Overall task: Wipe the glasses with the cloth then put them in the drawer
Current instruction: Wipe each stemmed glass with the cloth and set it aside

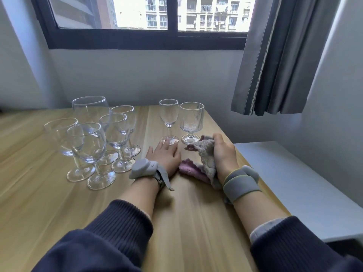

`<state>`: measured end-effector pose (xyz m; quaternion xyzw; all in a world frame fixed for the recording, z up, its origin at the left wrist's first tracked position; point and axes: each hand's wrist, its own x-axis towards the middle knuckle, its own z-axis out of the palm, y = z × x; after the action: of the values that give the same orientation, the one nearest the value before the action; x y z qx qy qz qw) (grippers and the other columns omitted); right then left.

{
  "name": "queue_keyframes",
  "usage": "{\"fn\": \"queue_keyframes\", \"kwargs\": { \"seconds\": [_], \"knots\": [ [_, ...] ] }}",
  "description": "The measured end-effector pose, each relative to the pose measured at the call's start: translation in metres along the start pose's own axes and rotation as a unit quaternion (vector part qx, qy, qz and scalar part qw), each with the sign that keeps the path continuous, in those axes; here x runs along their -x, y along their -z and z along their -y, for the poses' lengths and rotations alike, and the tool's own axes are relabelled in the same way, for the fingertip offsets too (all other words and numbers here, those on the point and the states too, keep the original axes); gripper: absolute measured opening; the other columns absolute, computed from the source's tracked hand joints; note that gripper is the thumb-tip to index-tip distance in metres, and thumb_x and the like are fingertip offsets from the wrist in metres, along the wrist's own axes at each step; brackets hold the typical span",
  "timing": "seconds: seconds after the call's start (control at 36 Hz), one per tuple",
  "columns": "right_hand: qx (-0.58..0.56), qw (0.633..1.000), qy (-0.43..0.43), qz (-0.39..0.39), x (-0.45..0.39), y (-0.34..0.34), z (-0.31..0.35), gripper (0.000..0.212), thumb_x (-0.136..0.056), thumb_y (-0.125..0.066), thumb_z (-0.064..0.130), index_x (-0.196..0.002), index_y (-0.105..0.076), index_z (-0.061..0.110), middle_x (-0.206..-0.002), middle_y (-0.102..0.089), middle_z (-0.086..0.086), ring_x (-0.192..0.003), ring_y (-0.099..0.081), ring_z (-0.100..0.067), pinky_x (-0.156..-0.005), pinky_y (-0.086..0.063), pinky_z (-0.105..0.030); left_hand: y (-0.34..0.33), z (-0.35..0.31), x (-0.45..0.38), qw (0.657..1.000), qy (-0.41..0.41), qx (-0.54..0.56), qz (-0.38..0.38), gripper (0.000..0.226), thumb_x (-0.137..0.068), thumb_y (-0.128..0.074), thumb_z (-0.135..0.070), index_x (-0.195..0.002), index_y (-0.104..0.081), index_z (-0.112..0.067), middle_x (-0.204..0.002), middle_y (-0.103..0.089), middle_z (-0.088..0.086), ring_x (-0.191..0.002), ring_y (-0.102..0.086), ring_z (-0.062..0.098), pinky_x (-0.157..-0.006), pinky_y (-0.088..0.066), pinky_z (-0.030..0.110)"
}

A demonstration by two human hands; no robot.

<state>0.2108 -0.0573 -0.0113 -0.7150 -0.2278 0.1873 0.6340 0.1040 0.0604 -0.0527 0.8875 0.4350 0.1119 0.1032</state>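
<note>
Seven glasses (110, 134) stand on wooden table (196, 222) beneath window (147, 14).

curtain (279, 55) top cut off, sleeves (110, 238) cropped

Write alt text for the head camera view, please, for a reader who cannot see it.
A person's right hand grips a pink-grey cloth on a wooden table, while the left hand lies flat, fingertips at the foot of a slim stemmed glass. A ribbed goblet stands beside it; five glasses cluster left.
</note>
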Motion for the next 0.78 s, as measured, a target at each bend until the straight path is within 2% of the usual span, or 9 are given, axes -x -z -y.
{"fn": "queue_keyframes", "kwargs": {
  "seconds": [0.03, 0.08, 0.19, 0.31, 0.42, 0.56, 0.67, 0.72, 0.78],
  "knots": [
    [-0.003, 1.000, 0.002, -0.005, 0.001, 0.000, 0.000, 0.052, -0.090, -0.042, 0.037, -0.100, -0.061, -0.010, -0.092, -0.062, -0.029, -0.082, -0.055, -0.040, -0.076, -0.048, -0.041, 0.001, 0.000, 0.006, 1.000, -0.001, 0.003, -0.001, 0.050, -0.101, -0.024, -0.036, -0.150, -0.022, -0.033, -0.162, -0.004, -0.003, -0.149, -0.004, 0.014, -0.119, 0.000, 0.043],
    [-0.013, 1.000, 0.005, -0.005, 0.001, -0.002, -0.003, 0.054, -0.087, -0.044, 0.041, -0.102, -0.062, -0.007, -0.101, -0.063, -0.029, -0.085, -0.058, -0.039, -0.081, -0.049, -0.045, 0.005, 0.000, 0.019, 1.000, -0.004, 0.004, -0.003, 0.050, -0.101, -0.024, -0.036, -0.151, -0.022, -0.031, -0.162, -0.006, -0.003, -0.149, -0.005, 0.013, -0.120, -0.002, 0.042],
    [-0.025, 1.000, 0.002, -0.010, -0.001, 0.001, -0.005, 0.038, -0.092, -0.053, 0.041, -0.104, -0.055, 0.005, -0.104, -0.062, -0.011, -0.097, -0.059, -0.027, -0.088, -0.046, -0.038, 0.013, 0.001, 0.042, 0.999, -0.003, 0.012, -0.035, 0.049, -0.101, -0.029, -0.033, -0.150, -0.027, -0.028, -0.159, -0.021, -0.001, -0.145, -0.019, 0.018, -0.118, -0.014, 0.035],
    [-0.021, 1.000, 0.015, -0.013, -0.004, 0.001, -0.008, 0.037, -0.090, -0.059, 0.043, -0.103, -0.051, 0.010, -0.109, -0.061, -0.009, -0.102, -0.059, -0.025, -0.096, -0.045, -0.042, 0.014, 0.001, 0.061, 0.996, 0.013, 0.037, -0.081, 0.046, -0.099, -0.037, -0.027, -0.145, -0.037, -0.023, -0.146, -0.040, 0.002, -0.132, -0.036, 0.025, -0.107, -0.030, 0.032],
    [-0.014, 1.000, 0.022, -0.009, -0.004, -0.001, -0.010, 0.036, -0.087, -0.061, 0.046, -0.098, -0.051, 0.013, -0.106, -0.063, -0.009, -0.100, -0.060, -0.026, -0.095, -0.046, -0.044, 0.015, 0.001, 0.073, 0.990, 0.036, 0.068, -0.114, 0.040, -0.093, -0.044, -0.022, -0.133, -0.045, -0.019, -0.132, -0.051, 0.003, -0.122, -0.043, 0.025, -0.100, -0.036, 0.034],
    [0.049, 0.996, 0.071, 0.027, 0.000, 0.003, -0.007, 0.035, -0.087, -0.064, 0.033, -0.110, -0.046, 0.014, -0.103, -0.057, -0.004, -0.095, -0.055, -0.020, -0.082, -0.042, -0.032, 0.021, 0.005, 0.073, 0.979, 0.098, 0.105, -0.148, 0.039, -0.091, -0.048, -0.026, -0.128, -0.043, -0.016, -0.125, -0.051, 0.006, -0.122, -0.040, 0.025, -0.099, -0.036, 0.036],
    [0.185, 0.956, 0.226, -0.008, 0.004, 0.001, -0.002, 0.030, -0.079, -0.069, 0.021, -0.104, -0.053, 0.017, -0.101, -0.049, 0.002, -0.103, -0.048, -0.020, -0.093, -0.039, -0.035, 0.021, 0.004, 0.064, 0.970, 0.106, 0.130, -0.179, 0.041, -0.092, -0.052, -0.030, -0.130, -0.044, -0.013, -0.126, -0.050, 0.008, -0.122, -0.038, 0.027, -0.099, -0.030, 0.035],
    [0.253, 0.927, 0.276, 0.027, 0.009, 0.000, 0.005, 0.018, -0.080, -0.064, 0.025, -0.095, -0.055, 0.024, -0.094, -0.050, 0.005, -0.101, -0.049, -0.019, -0.090, -0.037, -0.034, 0.019, 0.003, 0.058, 0.964, 0.091, 0.172, -0.181, 0.042, -0.091, -0.056, -0.031, -0.126, -0.048, -0.009, -0.123, -0.054, 0.009, -0.120, -0.043, 0.028, -0.099, -0.031, 0.034],
    [0.337, 0.891, 0.291, 0.085, 0.015, -0.001, 0.009, 0.017, -0.079, -0.062, 0.035, -0.092, -0.053, 0.030, -0.094, -0.050, 0.007, -0.101, -0.048, -0.016, -0.087, -0.030, -0.032, 0.020, 0.003, 0.053, 0.957, 0.086, 0.220, -0.167, 0.040, -0.092, -0.057, -0.033, -0.120, -0.050, -0.005, -0.119, -0.057, 0.011, -0.116, -0.047, 0.030, -0.098, -0.037, 0.037]
  ]
}}
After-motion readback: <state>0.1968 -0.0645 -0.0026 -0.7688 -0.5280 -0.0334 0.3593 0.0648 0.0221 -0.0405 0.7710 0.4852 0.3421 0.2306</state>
